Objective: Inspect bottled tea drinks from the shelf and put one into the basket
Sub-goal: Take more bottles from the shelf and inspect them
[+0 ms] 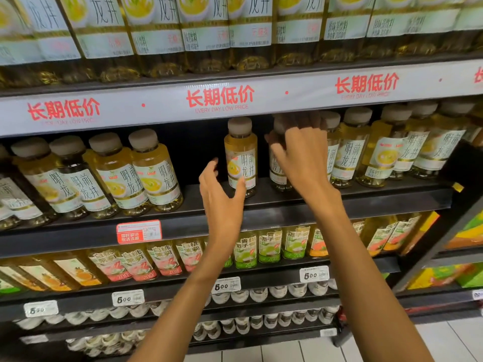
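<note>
left hand (222, 197) open beside tea bottle (241, 155), right hand (300, 155) fingers on neighbouring bottle (277, 168)

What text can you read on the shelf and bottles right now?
"长期低价" / "EVERY DAY LOW PRICE": shelf-edge strip
"明前龙井": lone bottle
"Unif": bottle
"500": price tag
"200": lower bottles
Red tag: too blurred.

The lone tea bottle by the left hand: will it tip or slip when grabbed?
The lone tea bottle looks full, so probably heavy for its size. It stands tall and narrow with gaps either side, so a push near the cap could tip it. The left hand faces its smooth label, which may be slippery.
</note>
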